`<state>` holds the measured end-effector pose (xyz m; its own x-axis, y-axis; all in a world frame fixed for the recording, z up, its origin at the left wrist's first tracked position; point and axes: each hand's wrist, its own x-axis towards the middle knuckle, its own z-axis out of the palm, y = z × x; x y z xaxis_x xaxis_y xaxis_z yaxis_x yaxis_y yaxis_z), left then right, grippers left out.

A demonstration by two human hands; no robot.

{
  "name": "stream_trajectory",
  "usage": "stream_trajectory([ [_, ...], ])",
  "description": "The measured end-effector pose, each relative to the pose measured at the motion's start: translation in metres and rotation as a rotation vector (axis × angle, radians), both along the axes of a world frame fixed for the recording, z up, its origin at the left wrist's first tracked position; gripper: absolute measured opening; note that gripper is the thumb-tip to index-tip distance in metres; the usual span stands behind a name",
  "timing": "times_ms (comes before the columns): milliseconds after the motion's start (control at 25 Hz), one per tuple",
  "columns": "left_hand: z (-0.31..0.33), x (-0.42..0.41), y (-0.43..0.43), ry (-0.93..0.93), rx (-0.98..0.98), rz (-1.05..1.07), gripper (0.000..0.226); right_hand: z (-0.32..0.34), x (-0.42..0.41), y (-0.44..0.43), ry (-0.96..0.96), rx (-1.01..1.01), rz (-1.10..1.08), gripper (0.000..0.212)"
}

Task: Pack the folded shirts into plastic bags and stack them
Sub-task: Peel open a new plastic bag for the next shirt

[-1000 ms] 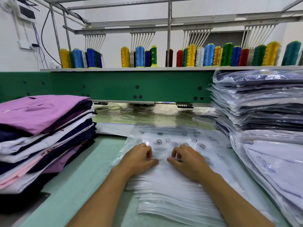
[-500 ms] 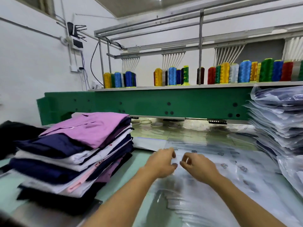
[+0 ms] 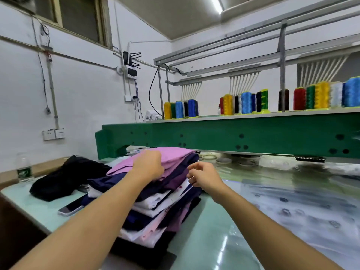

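Observation:
A tall pile of folded shirts [image 3: 167,203] in navy, white, pink and purple stands left of centre on the pale green table. A purple shirt [image 3: 175,155] lies on top. My left hand [image 3: 149,165] lies on that purple shirt, fingers curled down at its near edge. My right hand [image 3: 203,176] hovers at the pile's right side, fingers loosely curled and holding nothing. Clear plastic bags [image 3: 303,209] with printed marks lie spread out flat on the right.
A phone [image 3: 73,207] lies on the table [image 3: 196,236] left of the pile, beside a black garment [image 3: 66,178]. A water bottle [image 3: 24,168] stands far left. The green embroidery machine beam [image 3: 233,136] spans the back, thread cones [image 3: 245,103] on top.
Both hands left the plastic bags and moved left to the shirt pile; my view swung left and up. My left hand now lies on the top purple shirt.

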<state>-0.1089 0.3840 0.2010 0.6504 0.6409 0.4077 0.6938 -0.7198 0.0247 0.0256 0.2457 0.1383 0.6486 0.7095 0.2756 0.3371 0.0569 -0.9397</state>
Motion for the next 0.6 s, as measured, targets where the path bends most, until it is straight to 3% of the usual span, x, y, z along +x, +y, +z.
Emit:
stream_trajectory([
  [160,0.004,-0.01,0.027,-0.2,-0.062,-0.041,0.009,0.004,-0.008,0.024,0.106,0.066,0.002,0.02],
  [280,-0.001,-0.007,0.03,0.045,-0.088,-0.099,0.028,0.006,-0.011,0.044,0.169,0.095,-0.003,0.02],
  [360,-0.005,-0.001,0.03,0.187,-0.006,-0.103,0.035,0.007,-0.011,0.056,0.187,0.093,-0.034,0.021],
  [480,-0.003,0.003,0.036,0.192,0.178,-0.1,0.021,0.008,-0.012,0.065,0.252,0.096,-0.03,0.02],
  [600,0.006,-0.001,0.043,0.144,0.153,-0.103,0.016,0.011,-0.011,0.071,0.299,0.112,0.009,0.017],
])
